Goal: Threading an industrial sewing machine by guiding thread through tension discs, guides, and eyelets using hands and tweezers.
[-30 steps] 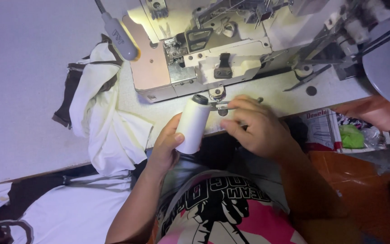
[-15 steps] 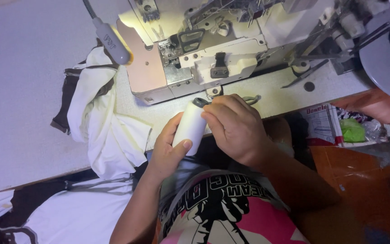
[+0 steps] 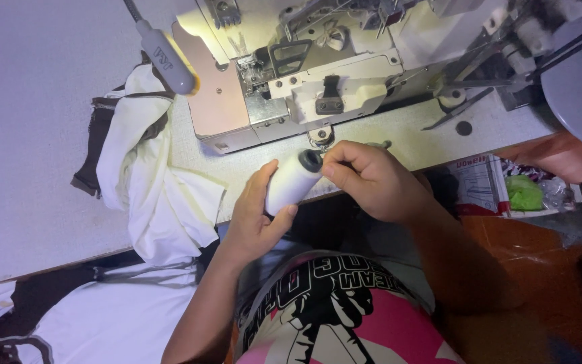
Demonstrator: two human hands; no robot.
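Left hand [image 3: 254,226] gripped the white thread cone [image 3: 292,183] at the tabletop [image 3: 48,135] edge, 6 o'clock of the overlock machine [image 3: 304,74]. Since a second ago our right hand [image 3: 372,182] slid off it, fingers now pinched at its top rim.

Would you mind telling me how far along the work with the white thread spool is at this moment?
Done: the white thread spool is off the sewing machine, gripped in the left hand. In hand: the right hand pinches at its dark top end. Left: the spool is not mounted, and the white fabric lies bunched beside the machine.
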